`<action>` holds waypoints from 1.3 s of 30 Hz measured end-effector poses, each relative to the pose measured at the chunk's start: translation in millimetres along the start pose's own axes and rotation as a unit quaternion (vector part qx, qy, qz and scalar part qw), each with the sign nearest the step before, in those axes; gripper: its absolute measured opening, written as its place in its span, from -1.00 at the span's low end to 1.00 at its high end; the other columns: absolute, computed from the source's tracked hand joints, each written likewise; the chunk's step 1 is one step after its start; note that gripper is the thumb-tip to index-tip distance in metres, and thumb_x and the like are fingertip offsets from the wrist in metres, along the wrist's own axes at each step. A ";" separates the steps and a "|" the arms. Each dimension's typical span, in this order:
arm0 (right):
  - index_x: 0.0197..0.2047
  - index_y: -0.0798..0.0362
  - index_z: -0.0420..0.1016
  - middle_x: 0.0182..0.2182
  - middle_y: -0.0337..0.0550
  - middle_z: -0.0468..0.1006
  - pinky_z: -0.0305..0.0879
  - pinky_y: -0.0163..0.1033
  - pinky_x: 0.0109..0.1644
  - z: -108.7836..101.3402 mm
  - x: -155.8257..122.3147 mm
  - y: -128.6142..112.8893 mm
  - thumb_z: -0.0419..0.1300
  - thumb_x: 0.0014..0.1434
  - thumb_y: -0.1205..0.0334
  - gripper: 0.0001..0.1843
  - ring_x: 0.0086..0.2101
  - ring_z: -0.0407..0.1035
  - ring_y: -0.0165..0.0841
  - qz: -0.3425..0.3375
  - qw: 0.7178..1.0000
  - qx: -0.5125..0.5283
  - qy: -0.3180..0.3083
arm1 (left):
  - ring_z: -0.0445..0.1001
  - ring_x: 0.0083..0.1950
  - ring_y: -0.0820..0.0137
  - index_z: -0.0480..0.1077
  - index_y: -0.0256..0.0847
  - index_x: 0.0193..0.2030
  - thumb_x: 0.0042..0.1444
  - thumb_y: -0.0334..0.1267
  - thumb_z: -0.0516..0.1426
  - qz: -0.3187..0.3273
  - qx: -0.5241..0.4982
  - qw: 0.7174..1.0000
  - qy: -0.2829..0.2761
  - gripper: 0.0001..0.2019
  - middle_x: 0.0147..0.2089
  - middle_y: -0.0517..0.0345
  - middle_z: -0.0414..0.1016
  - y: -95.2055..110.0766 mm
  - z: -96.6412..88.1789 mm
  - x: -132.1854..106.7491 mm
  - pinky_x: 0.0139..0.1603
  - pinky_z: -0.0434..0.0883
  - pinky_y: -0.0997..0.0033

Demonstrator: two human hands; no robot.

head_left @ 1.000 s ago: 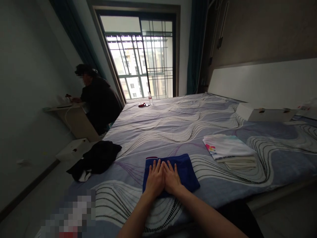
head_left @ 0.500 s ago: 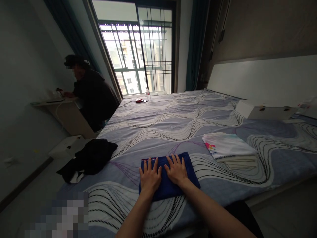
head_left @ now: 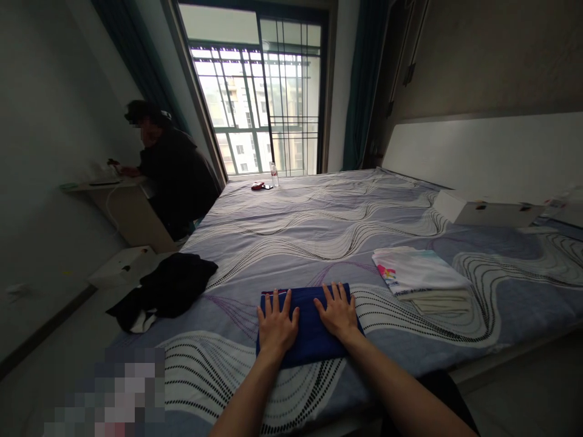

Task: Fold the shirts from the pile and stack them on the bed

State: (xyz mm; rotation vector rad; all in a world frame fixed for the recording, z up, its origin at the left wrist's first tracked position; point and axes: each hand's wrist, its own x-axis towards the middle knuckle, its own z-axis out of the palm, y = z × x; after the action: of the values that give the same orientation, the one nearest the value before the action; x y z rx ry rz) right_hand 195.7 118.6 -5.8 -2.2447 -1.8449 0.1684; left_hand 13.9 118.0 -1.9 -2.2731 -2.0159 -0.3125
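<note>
A folded dark blue garment lies near the front edge of the bed. My left hand rests flat on its left part, fingers spread. My right hand lies flat on its right part, fingers stretched out too. Neither hand grips anything. A gap of blue cloth shows between the two hands.
A stack of folded white clothes sits to the right. A crumpled black garment lies at the bed's left edge. A white box rests by the headboard. A bottle stands at the far end. Another person sits at a desk.
My hands, side by side in the middle of the blue garment a second ago, have slid apart toward its left and right sides.
</note>
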 end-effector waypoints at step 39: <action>0.29 0.35 0.31 0.09 0.38 0.50 0.35 -0.05 0.07 -17.1 -19.6 24.2 0.21 0.16 -0.15 -0.15 0.08 0.43 0.04 0.164 0.984 0.056 0.051 | 0.44 0.13 0.04 0.39 -0.50 0.18 0.31 -0.22 -0.14 -0.241 -0.107 0.954 0.144 -0.50 0.15 -0.37 0.43 -6.5 -13.5 -2.7 0.12 0.38 0.06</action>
State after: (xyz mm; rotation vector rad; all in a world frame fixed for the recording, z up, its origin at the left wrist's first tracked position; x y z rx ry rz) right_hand 218.8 93.3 3.6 -2.4117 -1.3702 0.2033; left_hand 5.9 113.4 10.3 -1.6628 -2.4331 -0.8791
